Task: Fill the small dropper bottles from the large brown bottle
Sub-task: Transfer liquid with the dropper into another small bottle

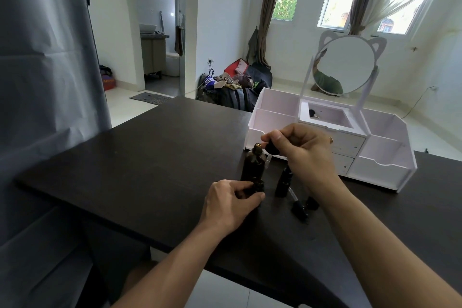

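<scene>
The large brown bottle [253, 164] stands open and upright on the dark table [140, 170]. My right hand [303, 150] pinches a black dropper cap [272, 149], its glass tube hanging just right of the large bottle's neck. My left hand [231, 204] grips a small dark dropper bottle [257, 186] on the table, right in front of the large bottle. A second small bottle [283, 182] with its cap on stands to the right, below my right wrist. A loose dropper [298, 207] and a black cap [312, 203] lie beside it.
A white vanity organizer [385, 170] with a round cat-ear mirror [346, 65] stands on the table just behind my right hand. A grey curtain [45, 82] hangs at the left. Bags lie piled on the floor beyond the table's far edge.
</scene>
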### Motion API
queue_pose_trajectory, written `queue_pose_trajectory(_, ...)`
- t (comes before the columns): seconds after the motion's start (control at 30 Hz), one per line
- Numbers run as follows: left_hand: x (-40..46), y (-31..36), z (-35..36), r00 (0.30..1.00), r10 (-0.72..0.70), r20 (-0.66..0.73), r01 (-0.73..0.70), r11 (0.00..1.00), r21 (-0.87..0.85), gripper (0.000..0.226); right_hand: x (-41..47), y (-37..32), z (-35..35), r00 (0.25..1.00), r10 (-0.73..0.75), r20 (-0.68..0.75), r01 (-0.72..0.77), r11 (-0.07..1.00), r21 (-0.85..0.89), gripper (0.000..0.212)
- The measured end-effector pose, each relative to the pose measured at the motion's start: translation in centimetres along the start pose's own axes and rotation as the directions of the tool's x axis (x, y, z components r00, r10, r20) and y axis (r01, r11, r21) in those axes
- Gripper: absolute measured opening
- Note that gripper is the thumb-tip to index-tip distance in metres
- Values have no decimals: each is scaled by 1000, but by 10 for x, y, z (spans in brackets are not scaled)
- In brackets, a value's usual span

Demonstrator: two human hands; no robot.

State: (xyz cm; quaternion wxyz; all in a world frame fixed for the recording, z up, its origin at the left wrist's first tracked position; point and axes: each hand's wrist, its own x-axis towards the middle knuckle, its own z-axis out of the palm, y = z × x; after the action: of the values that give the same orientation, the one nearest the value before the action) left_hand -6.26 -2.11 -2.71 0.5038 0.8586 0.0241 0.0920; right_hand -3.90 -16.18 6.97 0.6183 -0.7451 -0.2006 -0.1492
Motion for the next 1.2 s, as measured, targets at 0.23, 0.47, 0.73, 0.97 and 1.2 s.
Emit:
queue_pose_trajectory(0.23, -1, 0, 0, 1000, 15, -13, -15, 1000, 1, 44, -1, 0, -2, 1000, 1, 18, 0, 1000, -13, 21)
queue_pose_trajectory(0.47, -1, 0, 1, 999, 18, -39, -19, 1000, -7, 39, 3, -9, -4, 1000, -13, 17, 14, 1000, -22, 8)
queue_pose_trajectory(0.73, -1, 0, 1, 1000, 14, -22, -14, 1000, 3, 45, 3, -10, -4, 999, -26, 21, 27, 998, -48, 7)
queue_pose_trajectory(0.97, 0, 0, 1, 1000, -1, -30, 1, 1000, 5, 46, 2, -5, -2, 1000, -16, 10, 16, 999, -52, 17)
queue_pose_trajectory(1.2, -1, 2, 0, 1000, -1, -16, 2, 1000, 6, 48, 2, -5, -3, 1000, -6, 10, 7, 999, -50, 27)
